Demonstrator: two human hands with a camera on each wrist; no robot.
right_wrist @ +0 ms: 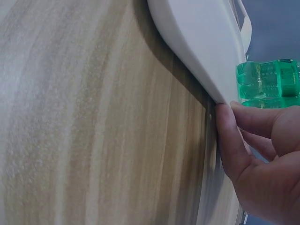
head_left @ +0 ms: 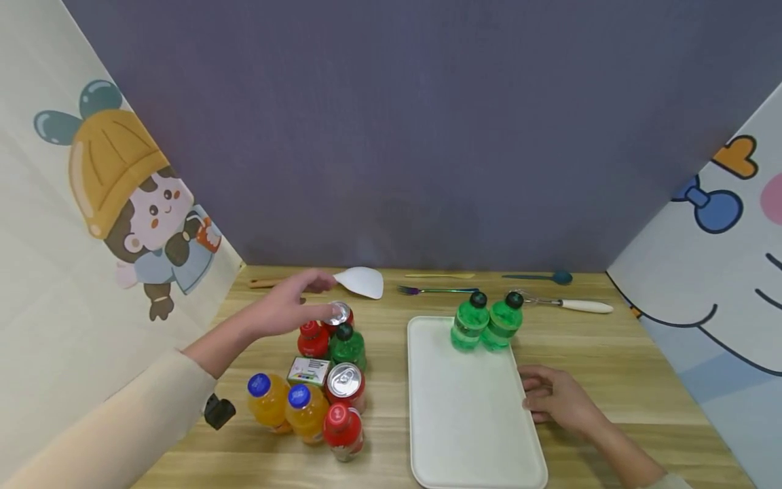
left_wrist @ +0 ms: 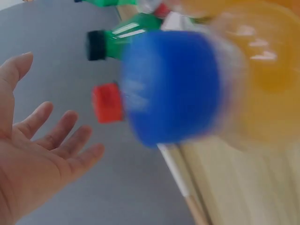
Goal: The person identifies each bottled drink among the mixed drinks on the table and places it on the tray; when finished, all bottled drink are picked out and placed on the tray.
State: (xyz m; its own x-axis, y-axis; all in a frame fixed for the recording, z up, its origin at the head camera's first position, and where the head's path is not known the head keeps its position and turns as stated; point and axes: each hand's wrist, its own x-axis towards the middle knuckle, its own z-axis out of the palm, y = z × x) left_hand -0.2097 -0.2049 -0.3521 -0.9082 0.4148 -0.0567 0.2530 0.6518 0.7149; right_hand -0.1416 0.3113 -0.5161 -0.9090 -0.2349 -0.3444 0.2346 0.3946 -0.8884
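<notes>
My left hand [head_left: 287, 305] hovers over the back of a drinks group, fingers spread and holding nothing. Closest to it are a red can [head_left: 339, 314], a red-capped bottle [head_left: 313, 341] and a green bottle [head_left: 347, 350]. In the left wrist view a blurred blue cap [left_wrist: 171, 86] of an orange drink bottle fills the middle, beside the open palm. With thumb and fingers, my right hand [head_left: 559, 397] pinches the right rim of a white tray [head_left: 470, 421]. Two green bottles with black caps, one left [head_left: 469, 327] and one right [head_left: 502, 327], stand upright at the tray's far right corner.
Nearer in the group stand two orange drink bottles [head_left: 267, 401], a small white box [head_left: 308, 371], another red can [head_left: 345, 384] and a red-capped bottle [head_left: 343, 431]. Along the back lie a white spatula [head_left: 362, 281], a fork [head_left: 436, 291], a dark spoon [head_left: 559, 277] and a whisk [head_left: 583, 306].
</notes>
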